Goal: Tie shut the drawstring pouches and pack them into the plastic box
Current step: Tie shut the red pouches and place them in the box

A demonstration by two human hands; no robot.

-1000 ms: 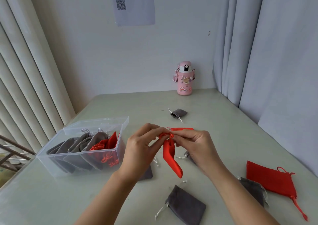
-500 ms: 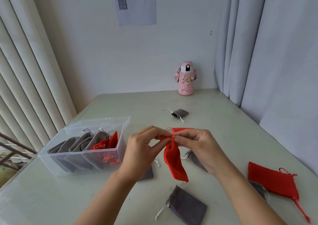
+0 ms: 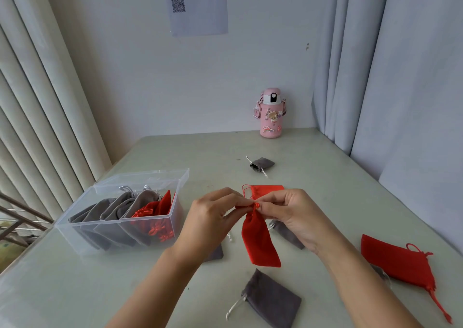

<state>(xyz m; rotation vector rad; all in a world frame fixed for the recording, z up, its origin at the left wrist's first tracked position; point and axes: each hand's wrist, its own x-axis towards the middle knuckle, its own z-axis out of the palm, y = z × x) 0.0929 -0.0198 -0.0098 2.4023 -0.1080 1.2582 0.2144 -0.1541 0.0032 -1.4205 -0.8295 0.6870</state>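
My view from the head camera: the left hand (image 3: 213, 217) and right hand (image 3: 293, 217) meet above the middle of the table (image 3: 325, 177). The fingertips of both pinch the gathered neck of a red pouch (image 3: 259, 242), whose body hangs down between the wrists, clear of the tabletop. I cannot tell whether the cord is knotted.

Just behind the hands lies a flat second red pouch (image 3: 266, 189). A grey pouch (image 3: 285, 232) shows under the right hand, and the corner of another grey one (image 3: 215, 253) peeks out beside the left wrist. Nearer to me a loose grey pouch (image 3: 271, 300) lies with its white cord to the left. At near right a third red pouch (image 3: 398, 262) lies flat.

To the left stands the clear plastic box (image 3: 72, 237), lid open, with a row of packed grey pouches (image 3: 117, 212) and packed red pouches (image 3: 155, 215) at its right end. Farther off sits a small grey pouch (image 3: 261, 164), and a pink bottle (image 3: 271, 114) stands by the far wall.
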